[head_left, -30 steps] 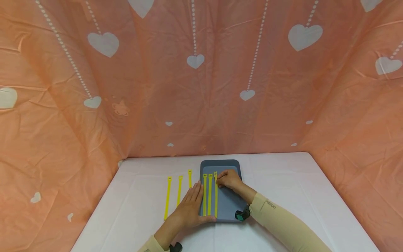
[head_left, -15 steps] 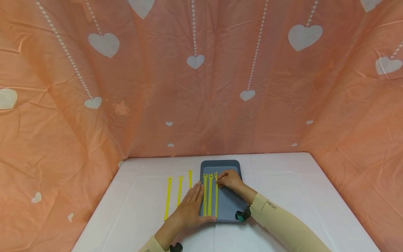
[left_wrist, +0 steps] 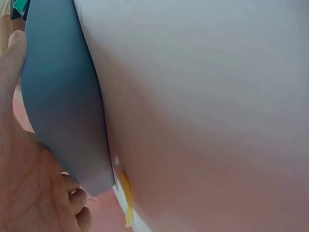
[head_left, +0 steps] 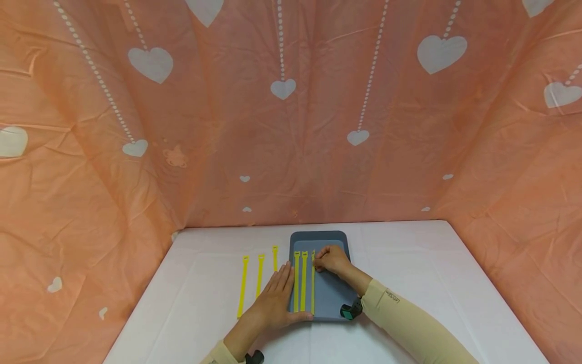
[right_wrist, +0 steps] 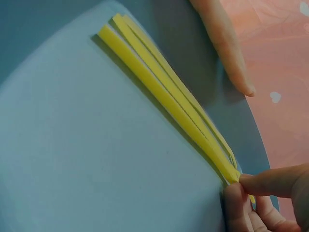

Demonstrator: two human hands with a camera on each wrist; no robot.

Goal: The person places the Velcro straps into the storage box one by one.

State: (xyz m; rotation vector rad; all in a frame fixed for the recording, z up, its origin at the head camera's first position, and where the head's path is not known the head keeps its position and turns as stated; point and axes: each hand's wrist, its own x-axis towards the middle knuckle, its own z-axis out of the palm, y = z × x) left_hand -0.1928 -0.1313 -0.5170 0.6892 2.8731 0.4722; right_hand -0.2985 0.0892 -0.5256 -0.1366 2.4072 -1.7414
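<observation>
Three yellow cable tie straps with slotted heads lie side by side in a grey tray (head_left: 318,235). My right hand (head_left: 334,260) pinches the rightmost cable tie (head_left: 312,290) near its head, between thumb and finger; this strap (right_wrist: 159,94) stands partly on edge in the right wrist view. My left hand (head_left: 274,302) rests along the tray's left side with straight fingers, its thumb along the near rim. The left wrist view has the tray's outer wall (left_wrist: 63,96) beside the palm. The two other straps in the tray (head_left: 296,283), (head_left: 304,283) lie flat.
More yellow straps lie on the white table (head_left: 195,293) left of the tray, including a strap (head_left: 243,288) farthest left; my left hand partly covers the nearer ones. A pink curtain (head_left: 291,151) with white hearts closes off the back and sides.
The rightmost cable tie has turned in my right fingers and now shows a narrower edge. Both hands and the tray stay nearly in place.
</observation>
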